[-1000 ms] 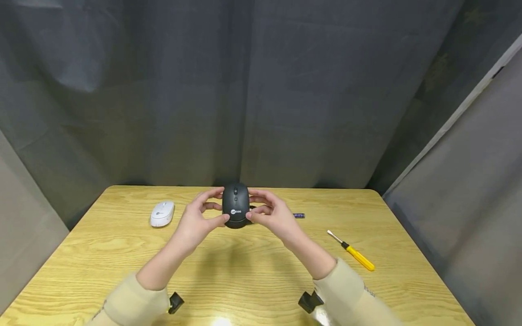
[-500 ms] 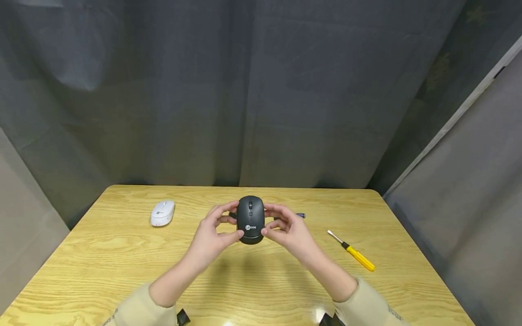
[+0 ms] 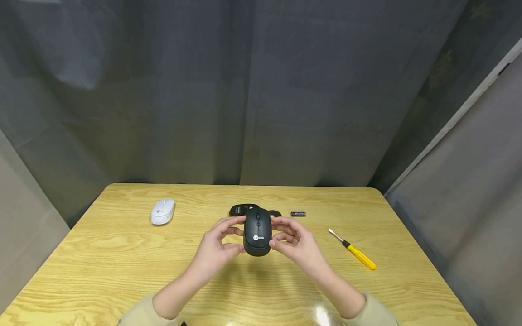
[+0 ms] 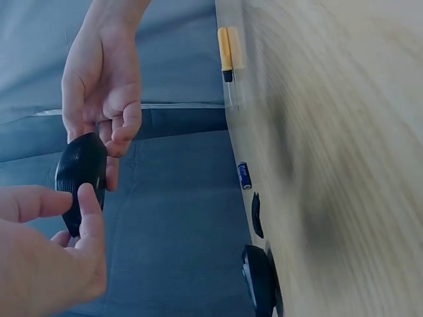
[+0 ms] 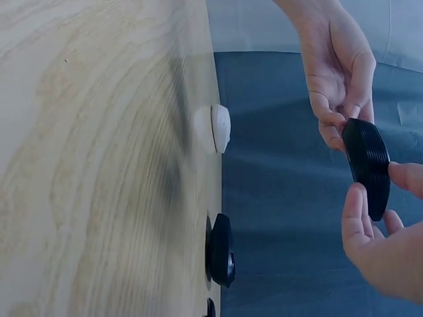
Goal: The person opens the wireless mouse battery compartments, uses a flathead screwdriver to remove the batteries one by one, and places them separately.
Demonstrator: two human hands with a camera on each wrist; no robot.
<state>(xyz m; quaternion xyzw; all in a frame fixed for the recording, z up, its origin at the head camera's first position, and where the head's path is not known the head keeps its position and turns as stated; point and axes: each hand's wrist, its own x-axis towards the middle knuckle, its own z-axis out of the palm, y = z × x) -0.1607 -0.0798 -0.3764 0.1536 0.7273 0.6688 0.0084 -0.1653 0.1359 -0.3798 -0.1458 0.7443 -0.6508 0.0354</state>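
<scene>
A black computer mouse (image 3: 258, 232) is held up above the table, its buttons and white logo facing the head camera. My left hand (image 3: 216, 244) grips its left side between thumb and fingers. On the opposite side, my right hand (image 3: 299, 246) pinches it the same way. Both wrist views catch the mouse edge-on: its ridged side (image 5: 370, 165) shows in the right wrist view, and in the left wrist view the dark body (image 4: 80, 168) lies between the two hands. The underside of the mouse is hidden.
Behind it on the wooden table (image 3: 102, 271) lie another black mouse (image 3: 239, 209), partly covered, and a small black curved piece (image 3: 276, 213). Right of them is a purple battery (image 3: 298, 214). A yellow-handled screwdriver (image 3: 355, 251) lies farther right; a white mouse (image 3: 163, 212) sits left.
Both hands have carried the black mouse right and closer to the body. The other black mouse, the curved piece and the whole battery now show behind it.
</scene>
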